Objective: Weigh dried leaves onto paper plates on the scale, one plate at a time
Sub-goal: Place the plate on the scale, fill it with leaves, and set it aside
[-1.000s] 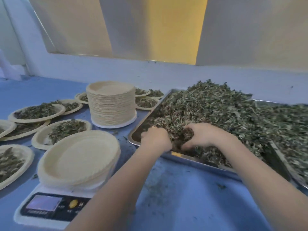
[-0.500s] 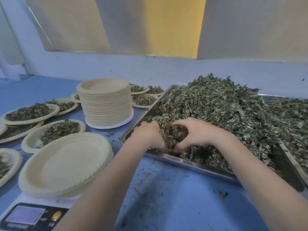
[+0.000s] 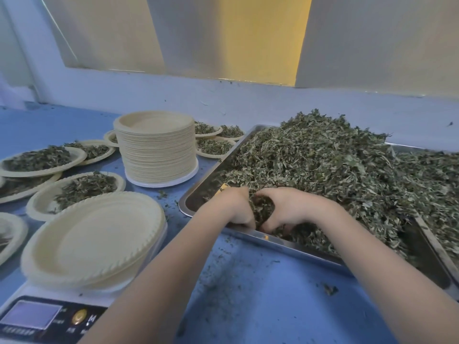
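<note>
Hands: I see my left hand [image 3: 234, 209] and right hand [image 3: 290, 208] cupped together, clasping a clump of dried leaves [image 3: 262, 207]
Edge: both sit just inside the tray's near rim [image 3: 298, 247]
Scale: empty paper plate [image 3: 94, 237] rests on scale [image 3: 49, 316], left of my forearms
Far: plate stack [image 3: 156, 147] among filled plates [image 3: 82, 188]

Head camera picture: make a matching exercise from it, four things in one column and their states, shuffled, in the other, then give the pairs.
Things:
1. plate on the scale
2. metal tray
3. stack of plates
4. both hands, left hand and right hand

States:
A. cupped together round a clump of leaves
B. heaped with dried leaves
C. empty, no leaves in it yet
D. standing tall beside the tray's far left corner

Pairs: 1-C, 2-B, 3-D, 4-A
</note>
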Demonstrator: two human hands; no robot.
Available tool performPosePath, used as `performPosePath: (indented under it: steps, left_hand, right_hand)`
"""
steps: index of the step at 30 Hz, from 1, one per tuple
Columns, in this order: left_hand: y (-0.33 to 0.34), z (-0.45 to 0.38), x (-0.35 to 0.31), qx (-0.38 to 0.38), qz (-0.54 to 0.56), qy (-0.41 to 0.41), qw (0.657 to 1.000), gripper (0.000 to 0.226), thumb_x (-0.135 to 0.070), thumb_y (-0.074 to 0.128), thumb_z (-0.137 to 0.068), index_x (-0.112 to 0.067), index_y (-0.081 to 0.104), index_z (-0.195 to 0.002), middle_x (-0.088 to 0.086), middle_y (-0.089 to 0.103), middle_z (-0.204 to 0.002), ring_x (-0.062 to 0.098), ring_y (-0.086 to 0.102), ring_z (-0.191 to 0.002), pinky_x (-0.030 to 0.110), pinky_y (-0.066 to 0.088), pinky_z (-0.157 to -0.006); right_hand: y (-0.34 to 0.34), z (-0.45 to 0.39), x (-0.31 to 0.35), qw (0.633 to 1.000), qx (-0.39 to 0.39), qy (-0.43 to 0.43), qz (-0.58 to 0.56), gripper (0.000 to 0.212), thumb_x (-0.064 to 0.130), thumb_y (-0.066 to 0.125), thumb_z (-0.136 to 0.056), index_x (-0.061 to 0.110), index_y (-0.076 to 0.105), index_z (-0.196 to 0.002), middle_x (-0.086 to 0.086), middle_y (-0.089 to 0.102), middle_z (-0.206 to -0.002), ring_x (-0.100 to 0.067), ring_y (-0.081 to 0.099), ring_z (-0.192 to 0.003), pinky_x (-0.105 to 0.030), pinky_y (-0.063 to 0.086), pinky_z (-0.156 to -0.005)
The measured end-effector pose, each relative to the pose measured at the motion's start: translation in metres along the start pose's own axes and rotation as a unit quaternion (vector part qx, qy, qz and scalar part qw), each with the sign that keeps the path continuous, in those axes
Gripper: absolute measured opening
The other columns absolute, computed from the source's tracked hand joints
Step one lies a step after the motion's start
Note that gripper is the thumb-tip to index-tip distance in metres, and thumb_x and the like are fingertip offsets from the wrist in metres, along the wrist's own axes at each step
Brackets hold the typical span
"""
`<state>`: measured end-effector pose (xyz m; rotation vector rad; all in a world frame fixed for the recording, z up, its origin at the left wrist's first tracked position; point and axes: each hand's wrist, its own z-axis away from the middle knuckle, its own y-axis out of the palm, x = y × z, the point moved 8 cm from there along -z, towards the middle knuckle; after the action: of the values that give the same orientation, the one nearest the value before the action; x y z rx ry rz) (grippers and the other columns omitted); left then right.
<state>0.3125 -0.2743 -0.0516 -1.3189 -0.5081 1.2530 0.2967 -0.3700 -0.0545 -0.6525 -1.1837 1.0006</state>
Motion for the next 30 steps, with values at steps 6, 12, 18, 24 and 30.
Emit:
performPosePath:
  steps: [6, 12, 18, 24, 30]
  left_hand:
    - [-0.004, -0.003, 0.003, -0.047, 0.141, -0.013, 0.989, 0.054, 0.003, 0.066, -0.075, -0.010, 0.048, -0.124, 0.008, 0.060, -0.090, 0.023, 0.067, -0.071, 0.031, 0.056, -0.061]
    - [-0.050, 0.017, 0.009, -0.124, 0.174, 0.010, 0.977, 0.046, 0.004, 0.064, -0.078, -0.011, 0.051, -0.120, 0.009, 0.059, -0.101, 0.018, 0.064, -0.060, 0.033, 0.059, -0.063]
    - [-0.110, 0.067, 0.060, -0.164, 0.093, -0.029, 0.982, 0.026, 0.006, 0.062, -0.073, -0.004, 0.057, -0.097, 0.009, 0.063, -0.069, 0.021, 0.065, -0.058, 0.030, 0.057, -0.060]
    - [-0.101, 0.127, 0.135, -0.079, 0.138, -0.126, 0.979, 0.030, 0.008, 0.066, -0.074, 0.003, 0.055, -0.101, 0.017, 0.067, -0.072, 0.022, 0.065, -0.050, 0.032, 0.058, -0.056]
    - [-0.101, 0.161, 0.185, -0.093, 0.079, -0.182, 0.976, 0.070, -0.024, 0.078, -0.073, -0.016, 0.042, -0.133, 0.005, 0.061, -0.099, 0.021, 0.070, -0.070, 0.033, 0.060, -0.065]
  right_hand:
    - [-0.008, -0.005, 0.012, 0.986, -0.090, -0.040, -0.131, 0.045, -0.003, 0.076, -0.071, 0.019, 0.056, -0.105, -0.001, 0.057, -0.094, -0.001, 0.059, -0.042, -0.019, 0.049, -0.041]
    - [-0.040, 0.010, 0.049, 0.976, -0.167, -0.094, -0.107, 0.049, 0.013, 0.079, -0.071, 0.032, 0.056, -0.111, 0.003, 0.056, -0.107, -0.005, 0.064, -0.057, -0.014, 0.048, -0.047]
    - [-0.040, 0.015, 0.145, 0.966, -0.135, -0.181, -0.130, 0.047, 0.009, 0.079, -0.070, 0.022, 0.060, -0.111, 0.003, 0.061, -0.100, -0.017, 0.071, -0.078, -0.032, 0.059, -0.067]
    - [0.020, 0.012, 0.223, 0.971, 0.017, -0.223, -0.084, 0.044, 0.002, 0.074, -0.074, 0.008, 0.060, -0.115, -0.014, 0.066, -0.104, -0.021, 0.070, -0.066, -0.035, 0.060, -0.061]
    - [0.036, 0.013, 0.239, 0.976, 0.003, -0.209, 0.063, 0.067, 0.045, 0.078, -0.072, 0.034, 0.049, -0.131, 0.005, 0.054, -0.116, -0.014, 0.066, -0.067, -0.026, 0.055, -0.062]
